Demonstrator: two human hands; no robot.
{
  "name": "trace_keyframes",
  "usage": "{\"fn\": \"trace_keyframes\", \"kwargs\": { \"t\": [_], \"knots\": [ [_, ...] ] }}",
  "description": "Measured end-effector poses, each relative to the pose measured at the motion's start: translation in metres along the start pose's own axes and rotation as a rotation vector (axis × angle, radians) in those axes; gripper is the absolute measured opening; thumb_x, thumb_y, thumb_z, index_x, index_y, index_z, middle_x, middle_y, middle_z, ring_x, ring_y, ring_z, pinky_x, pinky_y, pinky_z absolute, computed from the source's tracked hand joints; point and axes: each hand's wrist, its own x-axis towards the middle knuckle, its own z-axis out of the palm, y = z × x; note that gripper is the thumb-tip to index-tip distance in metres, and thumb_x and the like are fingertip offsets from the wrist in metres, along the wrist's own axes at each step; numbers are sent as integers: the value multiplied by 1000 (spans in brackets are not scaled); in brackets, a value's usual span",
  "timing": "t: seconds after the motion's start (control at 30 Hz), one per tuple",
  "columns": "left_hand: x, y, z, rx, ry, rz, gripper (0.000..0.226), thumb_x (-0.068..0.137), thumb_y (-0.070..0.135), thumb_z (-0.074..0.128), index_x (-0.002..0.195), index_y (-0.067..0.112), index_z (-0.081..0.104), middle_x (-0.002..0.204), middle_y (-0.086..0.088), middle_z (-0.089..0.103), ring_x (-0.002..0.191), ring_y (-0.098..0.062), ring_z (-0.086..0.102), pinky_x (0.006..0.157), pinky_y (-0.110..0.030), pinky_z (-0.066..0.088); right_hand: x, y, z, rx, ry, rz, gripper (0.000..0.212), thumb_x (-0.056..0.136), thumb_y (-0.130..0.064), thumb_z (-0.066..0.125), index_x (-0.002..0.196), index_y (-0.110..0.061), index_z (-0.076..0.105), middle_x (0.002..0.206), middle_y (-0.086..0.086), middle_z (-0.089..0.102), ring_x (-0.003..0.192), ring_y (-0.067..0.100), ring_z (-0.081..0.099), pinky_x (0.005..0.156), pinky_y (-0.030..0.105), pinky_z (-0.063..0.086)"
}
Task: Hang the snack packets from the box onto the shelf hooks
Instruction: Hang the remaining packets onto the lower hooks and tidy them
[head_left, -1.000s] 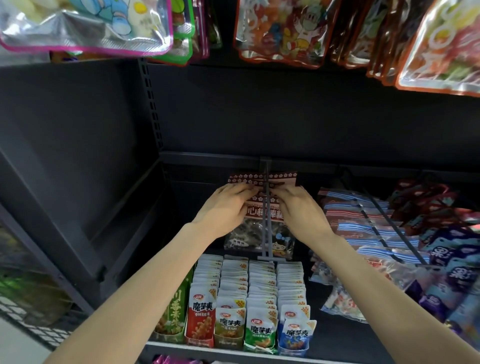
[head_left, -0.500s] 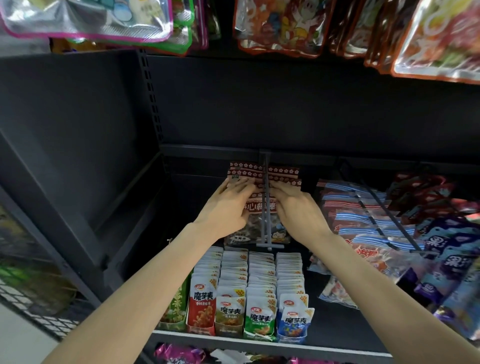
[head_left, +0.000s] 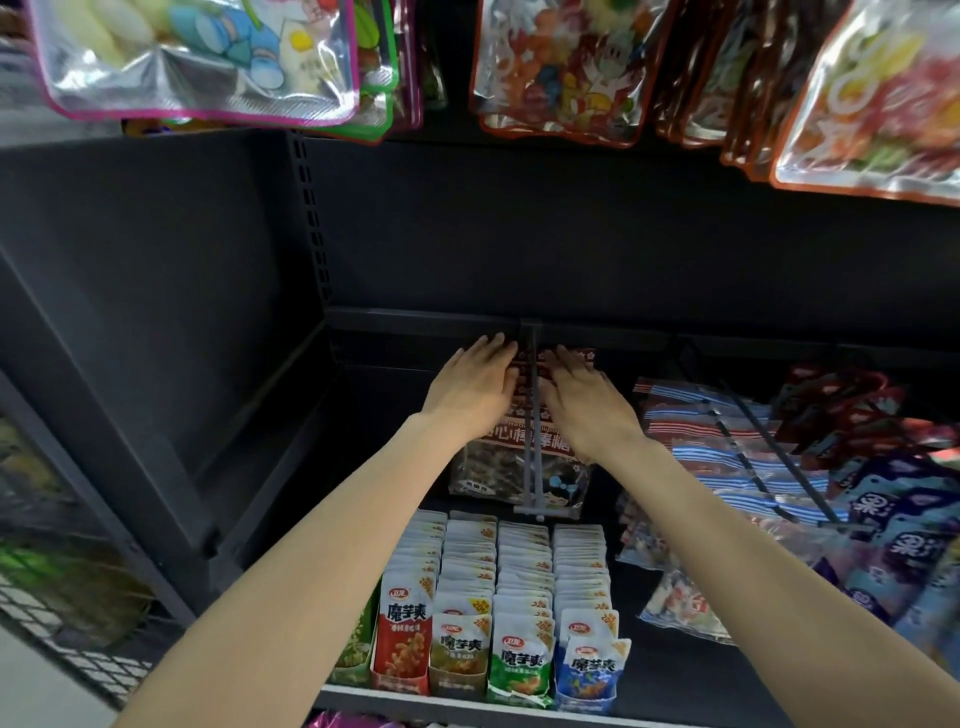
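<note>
A dark red snack packet (head_left: 519, 462) with a clear window hangs on a grey shelf hook (head_left: 532, 415) that sticks out from the rail at the back. My left hand (head_left: 470, 384) lies flat on the packet's top left, fingers stretched toward the rail. On the other side of the hook, my right hand (head_left: 584, 402) presses the packet's top right with its fingers spread. Both hands push against the packet rather than wrap around it. More packets of the same kind sit behind it, mostly hidden. The box is out of view.
Rows of small snack packs (head_left: 498, 613) fill the shelf below. Striped and purple packets (head_left: 737, 457) hang on hooks to the right. Large foil bags (head_left: 561, 67) hang overhead. A dark shelf panel (head_left: 156, 312) stands at the left.
Both hands slid farther back along the hook toward the rail, pushing the packet deeper. Their fingers went from curled on its top edge to flat.
</note>
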Motion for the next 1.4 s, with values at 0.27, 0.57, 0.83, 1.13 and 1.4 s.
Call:
{"fn": "trace_keyframes", "kwargs": {
  "t": [0.27, 0.57, 0.83, 1.13, 1.4],
  "knots": [
    [8, -6, 10, 46, -175, -55, 53, 102, 33, 20, 151, 21, 5, 159, 2, 0, 146, -14, -4, 118, -33, 0, 10, 2, 4, -128, -132, 29, 55, 102, -40, 14, 152, -17, 12, 160, 3, 2, 147, 17, 0, 120, 40, 6],
    [-2, 17, -10, -125, 141, -53, 39, 102, 30, 30, 134, 16, 47, 137, -5, 49, 127, -22, 43, 103, -35, 37, 1, -3, -13, -55, -26, 14, 46, 103, -25, 26, 148, -13, 28, 158, 8, 17, 145, 25, 18, 117, 39, 15],
    [-4, 83, -46, 21, 128, 126, 25, 96, 23, 46, 115, 12, 58, 115, -9, 58, 104, -27, 55, 86, -43, 48, -25, 2, -72, -40, 121, 111, 33, 95, -10, 39, 123, -13, 56, 126, 11, 55, 114, 31, 54, 81, 36, 45],
    [13, 157, -25, 91, -128, 35, 28, 96, 21, 40, 116, 8, 57, 119, -14, 58, 105, -30, 57, 84, -39, 49, -47, 98, -112, 4, 62, 225, 33, 96, -16, 38, 124, -13, 57, 130, 12, 53, 114, 33, 53, 96, 40, 45],
    [14, 180, 44, -167, -170, -2, 51, 102, 29, 28, 149, 11, 22, 157, -9, 13, 145, -26, 12, 117, -41, 18, -87, 157, -80, 115, -26, 148, 49, 103, -24, 33, 148, -9, 25, 155, 14, 24, 144, 26, 21, 113, 29, 15]
  ]
}}
